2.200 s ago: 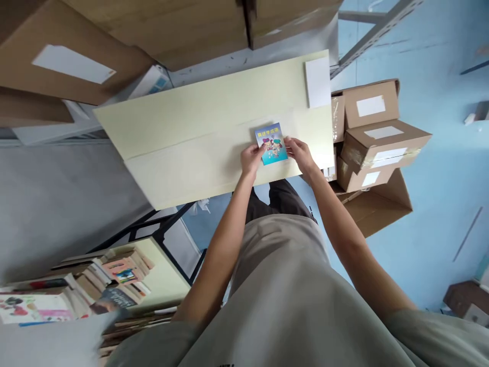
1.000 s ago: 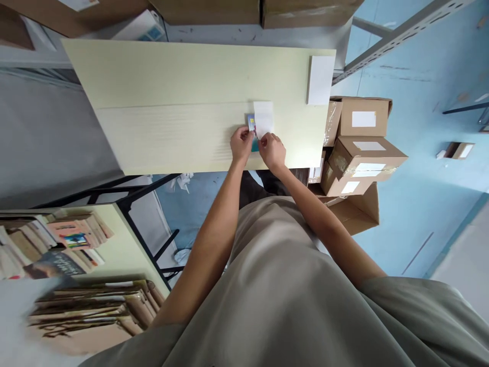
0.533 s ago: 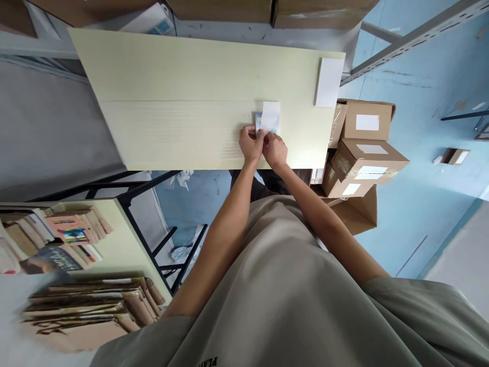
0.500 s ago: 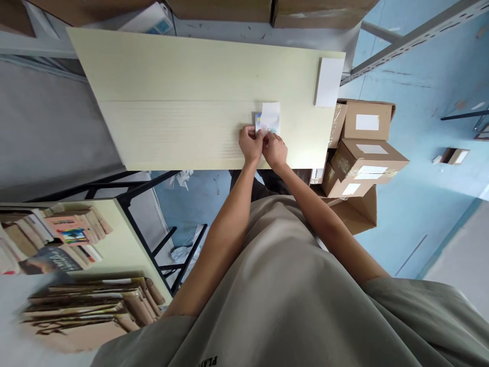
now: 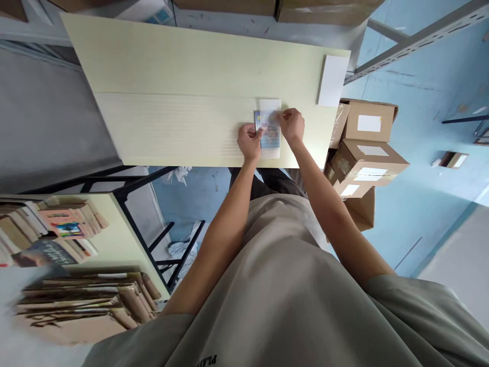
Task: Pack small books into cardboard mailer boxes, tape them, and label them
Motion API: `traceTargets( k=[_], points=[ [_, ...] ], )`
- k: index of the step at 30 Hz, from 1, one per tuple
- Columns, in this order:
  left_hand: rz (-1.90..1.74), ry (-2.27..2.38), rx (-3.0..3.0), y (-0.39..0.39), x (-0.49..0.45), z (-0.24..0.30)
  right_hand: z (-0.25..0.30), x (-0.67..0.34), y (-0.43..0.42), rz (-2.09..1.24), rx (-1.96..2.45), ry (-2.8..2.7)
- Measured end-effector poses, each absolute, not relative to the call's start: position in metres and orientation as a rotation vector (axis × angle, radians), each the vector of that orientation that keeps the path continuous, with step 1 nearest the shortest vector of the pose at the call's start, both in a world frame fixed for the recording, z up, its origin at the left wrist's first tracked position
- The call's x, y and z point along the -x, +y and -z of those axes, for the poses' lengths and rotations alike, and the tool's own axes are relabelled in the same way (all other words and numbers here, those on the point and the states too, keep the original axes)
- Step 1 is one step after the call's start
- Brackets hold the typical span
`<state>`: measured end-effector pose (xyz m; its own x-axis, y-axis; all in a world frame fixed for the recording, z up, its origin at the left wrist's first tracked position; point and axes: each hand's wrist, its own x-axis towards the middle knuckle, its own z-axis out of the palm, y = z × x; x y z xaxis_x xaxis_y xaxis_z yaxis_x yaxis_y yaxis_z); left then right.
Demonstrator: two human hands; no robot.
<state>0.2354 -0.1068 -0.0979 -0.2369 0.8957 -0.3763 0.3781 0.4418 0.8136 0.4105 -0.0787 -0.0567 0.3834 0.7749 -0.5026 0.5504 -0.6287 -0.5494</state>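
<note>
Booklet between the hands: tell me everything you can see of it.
The booklet is small and rectangular, its blue cover showing yellow marks and a blurred colourful picture. It lies flat on the pale table near the front edge and looks hazy, seemingly inside a clear sleeve whose white end juts beyond it. The left hand pinches its left edge; the right hand grips its right edge.

The booklet [image 5: 269,135] blurs under its milky sleeve [image 5: 270,104] — the left hand [image 5: 249,143] hides one corner; book stacks [image 5: 57,237], lower left, run off-frame.
</note>
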Motion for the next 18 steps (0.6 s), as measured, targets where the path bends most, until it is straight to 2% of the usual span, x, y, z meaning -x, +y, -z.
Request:
traceTargets(
  k=[9, 18],
  points=[
    [-0.829, 1.758, -1.157, -0.109, -0.241, 0.090, 0.057, -0.401, -0.048, -1.120, 2.378, -1.220],
    [-0.502, 1.693, -1.392, -0.129, -0.253, 0.056, 0.057, -0.410, -0.044, -1.117, 2.221, -1.422]
  ],
)
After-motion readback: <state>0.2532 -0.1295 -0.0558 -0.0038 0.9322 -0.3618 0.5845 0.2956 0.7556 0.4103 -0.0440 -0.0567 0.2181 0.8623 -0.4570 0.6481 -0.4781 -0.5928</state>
